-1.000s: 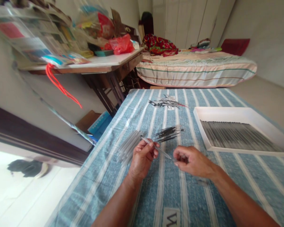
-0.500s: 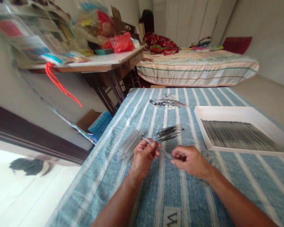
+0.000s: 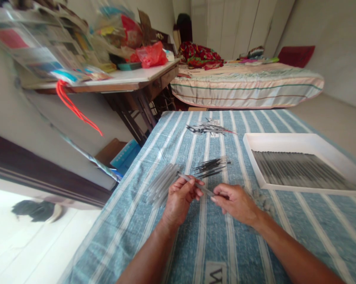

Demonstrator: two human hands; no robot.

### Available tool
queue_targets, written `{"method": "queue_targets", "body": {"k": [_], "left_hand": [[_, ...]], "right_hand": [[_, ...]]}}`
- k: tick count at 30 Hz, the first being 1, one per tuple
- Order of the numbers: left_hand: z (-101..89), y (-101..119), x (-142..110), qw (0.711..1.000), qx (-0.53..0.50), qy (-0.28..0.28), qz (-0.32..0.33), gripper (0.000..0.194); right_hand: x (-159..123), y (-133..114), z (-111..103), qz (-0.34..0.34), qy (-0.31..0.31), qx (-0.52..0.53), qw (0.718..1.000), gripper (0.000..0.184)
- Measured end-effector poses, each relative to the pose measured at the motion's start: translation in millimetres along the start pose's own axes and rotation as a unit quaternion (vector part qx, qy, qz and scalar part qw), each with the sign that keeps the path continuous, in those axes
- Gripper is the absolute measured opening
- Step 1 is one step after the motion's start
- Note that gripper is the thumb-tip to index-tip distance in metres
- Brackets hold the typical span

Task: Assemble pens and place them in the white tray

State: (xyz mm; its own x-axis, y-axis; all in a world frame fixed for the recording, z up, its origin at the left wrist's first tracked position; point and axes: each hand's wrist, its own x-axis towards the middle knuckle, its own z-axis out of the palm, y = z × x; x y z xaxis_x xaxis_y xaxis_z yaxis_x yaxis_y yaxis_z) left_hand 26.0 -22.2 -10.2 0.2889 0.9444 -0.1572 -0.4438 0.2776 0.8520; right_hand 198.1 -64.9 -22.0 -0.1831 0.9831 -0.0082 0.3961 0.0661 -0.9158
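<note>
Between my hands is a slim, translucent grey pen barrel, slanting down to the right. My left hand pinches it along its upper part, thumb on top. At its lower right end, the fingertips of my right hand are closed on it; whether a small part sits in that pinch is hidden. A pile of similar grey barrels lies beside my left hand. Just beyond my hands rests a bunch of thin black pen refills. Small pale pieces, partly covered by my right wrist, lie on the cloth.
A white tray at right holds a row of grey pens. Farther back on the striped blue tablecloth is a loose heap of dark thin parts. A cluttered side table stands left, a bed behind.
My right hand has shifted slightly left along the pen barrel, and its fingertips now close on the barrel's end. My left hand has hardly moved.
</note>
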Motion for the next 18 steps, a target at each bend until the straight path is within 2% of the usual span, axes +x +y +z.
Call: {"method": "queue_targets", "body": {"k": [9, 18], "left_hand": [[0.2, -3.2, -0.7, 0.999, 0.033, 0.005, 0.004, 0.014], [0.3, -9.0, -0.9, 0.999, 0.040, 0.014, 0.003, 0.017]], "right_hand": [[0.5, 3.1, 4.0, -0.037, 0.033, -0.029, 0.998, 0.013], [0.8, 3.9, 6.8, -0.042, 0.044, -0.042, 0.997, 0.015]]}}
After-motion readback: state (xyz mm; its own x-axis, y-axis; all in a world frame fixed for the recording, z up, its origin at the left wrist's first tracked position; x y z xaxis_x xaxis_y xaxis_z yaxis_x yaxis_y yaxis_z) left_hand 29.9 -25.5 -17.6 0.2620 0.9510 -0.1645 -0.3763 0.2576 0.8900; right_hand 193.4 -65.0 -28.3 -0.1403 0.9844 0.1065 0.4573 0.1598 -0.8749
